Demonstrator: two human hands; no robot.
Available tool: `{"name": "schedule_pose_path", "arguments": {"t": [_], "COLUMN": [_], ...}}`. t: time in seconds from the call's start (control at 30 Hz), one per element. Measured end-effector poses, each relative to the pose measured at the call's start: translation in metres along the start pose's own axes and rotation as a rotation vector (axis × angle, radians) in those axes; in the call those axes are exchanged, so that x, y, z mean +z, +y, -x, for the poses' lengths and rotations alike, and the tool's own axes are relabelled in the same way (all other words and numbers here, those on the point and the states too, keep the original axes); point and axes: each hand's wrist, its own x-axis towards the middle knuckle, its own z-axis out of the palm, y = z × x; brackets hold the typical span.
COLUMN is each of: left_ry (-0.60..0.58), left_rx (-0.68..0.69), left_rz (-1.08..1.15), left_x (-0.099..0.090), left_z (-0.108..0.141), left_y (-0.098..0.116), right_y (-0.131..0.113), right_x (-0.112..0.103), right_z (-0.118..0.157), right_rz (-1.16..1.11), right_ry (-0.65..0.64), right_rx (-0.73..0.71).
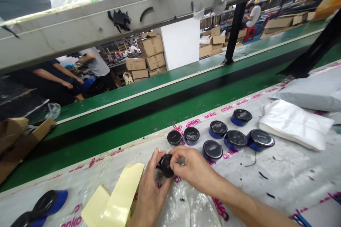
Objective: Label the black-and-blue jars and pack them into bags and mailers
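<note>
Near the bottom centre, my left hand is wrapped round a round black-topped piece, holding it tilted. My right hand is closed, its thumb and forefinger pinched at the right edge of that piece. Beyond and to the right stand several short round pieces with black tops and blue sides, one close to my right hand. Two similar ones lie at the lower left. Yellow paper sheets lie just left of my left hand.
A green conveyor runs behind the plastic-covered table. A grey beam crosses above it. White folded bags lie at right, an open carton at left. People stand beyond the conveyor; another sits at far right.
</note>
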Motion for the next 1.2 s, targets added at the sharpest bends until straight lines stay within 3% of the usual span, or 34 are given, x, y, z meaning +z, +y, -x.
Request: {"name": "schedule_pose_path", "arguments": {"t": [0.4, 0.67, 1.1, 1.2], "left_ry": [0.013, 0.041, 0.063, 0.109], "left_rx": [-0.017, -0.103, -0.11, -0.116], "left_rz": [0.008, 0.227, 0.31, 0.398], "left_x": [0.0, -0.001, -0.001, -0.003], "left_z": [0.002, -0.001, -0.004, -0.005], "left_y": [-0.001, 0.006, 0.009, 0.018], "right_y": [0.0, 0.001, 0.001, 0.007], "right_x": [0.004, 0.007, 0.01, 0.007], "right_z": [-0.001, 0.001, 0.001, 0.006], "right_rz": [-0.094, -0.18, -0.025, -0.124], "right_ry": [0.065, 0.107, 0.1, 0.081], "right_rx": [0.087, 0.116, -0.007, -0.012]}}
